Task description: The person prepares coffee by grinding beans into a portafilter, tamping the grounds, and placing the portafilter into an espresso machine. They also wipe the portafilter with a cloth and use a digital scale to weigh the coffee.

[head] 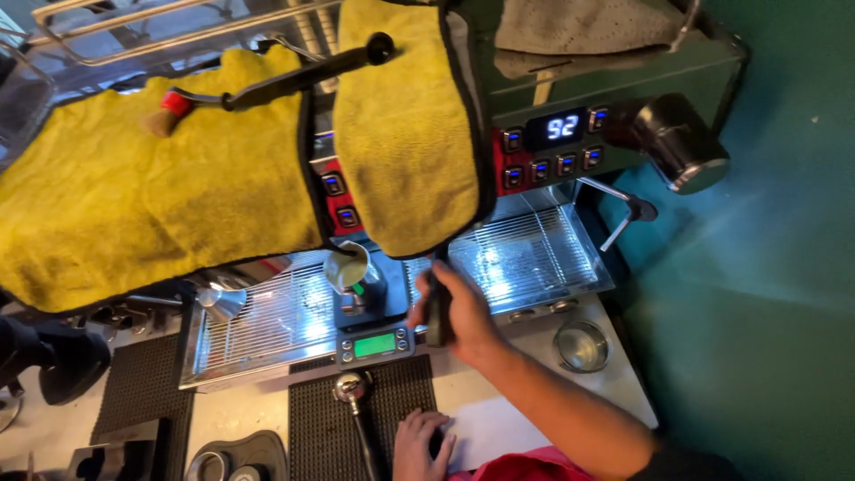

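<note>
Portafilter handle [437, 312] looked rigid and heavy; my right hand [459, 312] was wrapped closed around it, my left hand [420, 445] resting flat, holding nothing.

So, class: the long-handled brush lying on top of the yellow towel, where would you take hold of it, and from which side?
Grip the brush on its dark handle, near the knobbed right end, coming down from above. It lies flat on the yellow towel with the bristles and red collar at the left, so the handle's top is probably open to the hands.

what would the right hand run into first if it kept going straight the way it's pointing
Probably the yellow cloth draped over the machine front: the right hand grips a dark handle and points up toward it. Depth is unclear.
</note>
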